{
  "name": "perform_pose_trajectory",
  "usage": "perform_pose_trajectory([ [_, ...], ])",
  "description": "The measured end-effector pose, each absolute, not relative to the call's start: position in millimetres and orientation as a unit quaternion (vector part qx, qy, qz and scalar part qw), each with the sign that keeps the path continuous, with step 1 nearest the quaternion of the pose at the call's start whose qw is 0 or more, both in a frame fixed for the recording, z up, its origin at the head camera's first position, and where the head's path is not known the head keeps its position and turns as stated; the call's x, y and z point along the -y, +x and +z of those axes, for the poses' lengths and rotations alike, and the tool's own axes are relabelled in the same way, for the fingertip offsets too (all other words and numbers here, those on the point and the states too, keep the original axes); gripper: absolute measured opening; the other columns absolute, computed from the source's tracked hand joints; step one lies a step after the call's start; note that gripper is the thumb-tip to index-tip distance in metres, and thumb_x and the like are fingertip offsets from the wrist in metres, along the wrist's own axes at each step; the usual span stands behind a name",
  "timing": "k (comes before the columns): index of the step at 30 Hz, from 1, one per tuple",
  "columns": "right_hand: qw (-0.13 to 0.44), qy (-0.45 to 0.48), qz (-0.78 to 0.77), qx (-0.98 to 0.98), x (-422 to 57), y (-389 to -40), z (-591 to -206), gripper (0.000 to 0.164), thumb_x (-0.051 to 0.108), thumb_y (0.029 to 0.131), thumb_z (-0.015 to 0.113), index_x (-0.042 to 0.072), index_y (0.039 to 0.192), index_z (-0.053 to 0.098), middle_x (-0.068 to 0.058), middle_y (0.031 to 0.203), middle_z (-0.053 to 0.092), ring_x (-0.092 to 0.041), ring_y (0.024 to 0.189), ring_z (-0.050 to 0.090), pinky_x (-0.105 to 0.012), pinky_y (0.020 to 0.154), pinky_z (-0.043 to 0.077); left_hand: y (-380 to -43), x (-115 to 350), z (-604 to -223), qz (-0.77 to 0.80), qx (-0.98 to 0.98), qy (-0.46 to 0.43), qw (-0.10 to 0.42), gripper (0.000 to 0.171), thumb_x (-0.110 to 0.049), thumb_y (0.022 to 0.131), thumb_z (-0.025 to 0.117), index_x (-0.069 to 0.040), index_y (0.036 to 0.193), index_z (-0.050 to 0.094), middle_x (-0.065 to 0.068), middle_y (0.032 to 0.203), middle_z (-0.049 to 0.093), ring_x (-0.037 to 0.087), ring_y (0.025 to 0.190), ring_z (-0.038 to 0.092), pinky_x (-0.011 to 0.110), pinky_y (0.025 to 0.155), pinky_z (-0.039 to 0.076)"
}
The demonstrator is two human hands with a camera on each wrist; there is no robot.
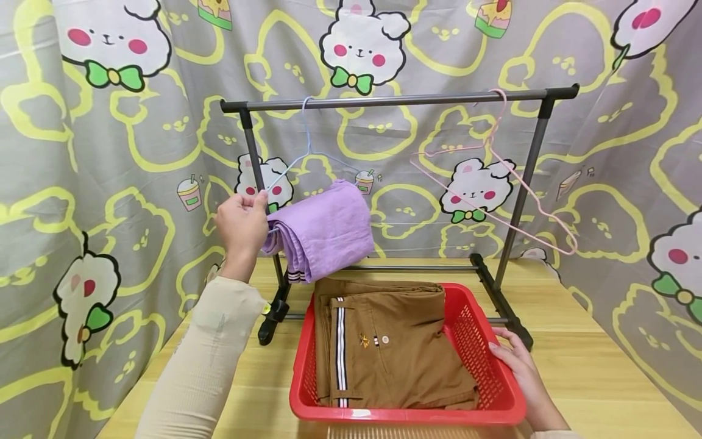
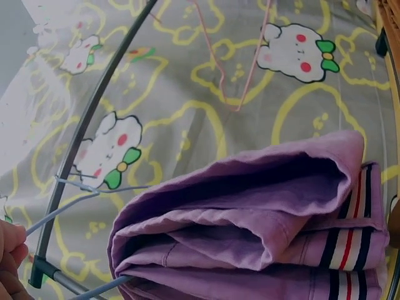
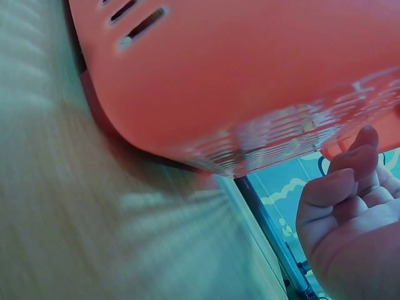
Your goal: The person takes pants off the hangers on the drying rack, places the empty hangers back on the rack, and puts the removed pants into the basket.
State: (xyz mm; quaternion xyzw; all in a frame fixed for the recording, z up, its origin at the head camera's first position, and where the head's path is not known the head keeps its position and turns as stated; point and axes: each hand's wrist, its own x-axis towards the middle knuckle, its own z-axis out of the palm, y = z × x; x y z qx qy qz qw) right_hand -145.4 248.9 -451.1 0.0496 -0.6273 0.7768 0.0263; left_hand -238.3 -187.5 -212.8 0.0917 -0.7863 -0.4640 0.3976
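In the head view, my left hand pinches the left corner of a light-blue wire hanger, which hooks over the rack's top rail. Folded lilac trousers drape over the hanger's lower bar; their striped side band shows in the left wrist view. My right hand holds the right rim of a red plastic basket, fingers bent at its side in the right wrist view. Folded brown trousers with a striped side band lie inside the basket.
A grey metal clothes rack with black feet stands on the wooden table, behind the basket. From its right part hangs a bare pink hanger. A patterned grey curtain encloses the back and sides.
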Motion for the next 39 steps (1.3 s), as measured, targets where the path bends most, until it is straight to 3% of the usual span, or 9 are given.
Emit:
perform_pose_trajectory([
  [6, 0.026, 0.051, 0.777, 0.626, -248.7, -145.1, -451.3, 0.021, 0.014, 0.105, 0.039, 0.018, 0.125, 0.039, -0.004, 0.101, 0.067, -0.019, 0.087, 0.068, -0.038, 0.066, 0.058, -239.1, 186.6, -214.9, -0.445, 0.798, 0.083, 0.397, 0.037, -0.033, 0.095, 0.062, -0.001, 0.076, 0.064, 0.009, 0.069, 0.06, 0.03, 0.076, 0.055, 0.041, 0.076, 0.042],
  [10, 0.026, 0.058, 0.78, 0.623, -249.2, -145.0, -451.5, 0.021, 0.013, 0.105, 0.039, 0.019, 0.125, 0.041, -0.004, 0.101, 0.067, -0.019, 0.087, 0.068, -0.038, 0.066, 0.058, -239.4, 186.2, -215.7, -0.408, 0.814, 0.059, 0.408, 0.049, -0.032, 0.097, 0.057, -0.01, 0.053, 0.05, 0.007, 0.057, 0.052, 0.034, 0.072, 0.052, 0.043, 0.071, 0.04],
  [14, 0.025, 0.063, 0.781, 0.62, -249.9, -145.2, -451.7, 0.021, 0.013, 0.105, 0.039, 0.02, 0.124, 0.042, -0.004, 0.101, 0.067, -0.019, 0.087, 0.068, -0.038, 0.067, 0.058, -240.8, 186.3, -216.1, -0.396, 0.821, 0.05, 0.409, 0.058, -0.034, 0.096, 0.056, -0.016, 0.044, 0.038, -0.001, 0.044, 0.039, 0.031, 0.062, 0.047, 0.037, 0.06, 0.033],
  [30, 0.019, 0.096, 0.797, 0.596, -251.5, -144.5, -454.4, 0.023, 0.011, 0.105, 0.036, 0.022, 0.123, 0.045, -0.004, 0.1, 0.067, -0.018, 0.086, 0.068, -0.036, 0.067, 0.058, -235.7, 180.0, -207.8, -0.42, 0.812, 0.058, 0.4, 0.06, -0.043, 0.095, 0.056, -0.015, 0.045, 0.04, 0.004, 0.05, 0.045, 0.026, 0.058, 0.044, 0.033, 0.05, 0.03],
  [39, 0.018, 0.076, 0.785, 0.614, -249.9, -144.8, -452.8, 0.021, 0.013, 0.106, 0.037, 0.022, 0.123, 0.043, -0.003, 0.101, 0.067, -0.018, 0.088, 0.067, -0.037, 0.067, 0.058, -233.8, 181.4, -209.9, -0.427, 0.803, 0.044, 0.414, 0.061, -0.041, 0.095, 0.058, -0.016, 0.044, 0.037, -0.001, 0.043, 0.037, 0.022, 0.052, 0.039, 0.03, 0.044, 0.024],
])
